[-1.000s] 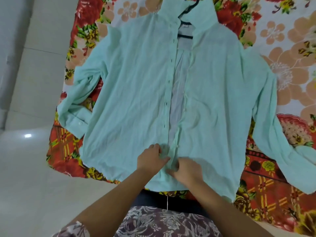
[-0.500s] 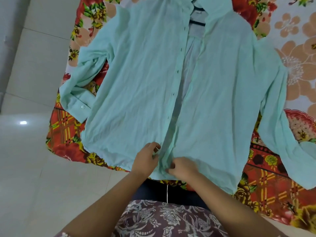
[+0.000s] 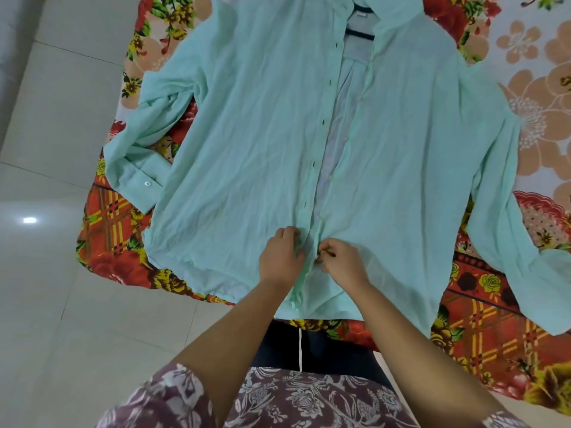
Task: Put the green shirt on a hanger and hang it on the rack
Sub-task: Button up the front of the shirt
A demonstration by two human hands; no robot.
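Both hands' fingers (image 3: 296, 242) pinch the green shirt (image 3: 247, 134) placket; hanger (image 3: 360, 34) mostly hidden inside.

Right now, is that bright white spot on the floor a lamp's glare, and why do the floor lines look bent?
Head view: the spot looks like a ceiling light mirrored in the glossy floor; the tile lines slant and splay from the wide-angle lens; light is soft and even, with the shirt sharp and barely shadowed.
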